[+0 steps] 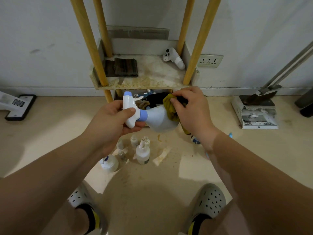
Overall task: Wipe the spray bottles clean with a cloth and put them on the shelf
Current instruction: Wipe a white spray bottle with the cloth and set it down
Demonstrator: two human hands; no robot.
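My left hand [112,122] grips the white trigger head of a pale blue-and-white spray bottle [156,118], held on its side in front of the shelf. My right hand [191,109] pinches an olive-yellow cloth [171,107] and presses it against the bottle's body. On the floor below stand several small bottles [143,152] and a round white one [109,162]. The shelf [144,86] has wooden posts and a stained white board.
A dark folded cloth [122,67] and a white handheld device [174,58] lie on the shelf board. Dark items fill the lower shelf. A floor cleaner head [16,106] lies left, a dustpan with papers [257,109] right. A wall socket [210,61] sits beside the shelf.
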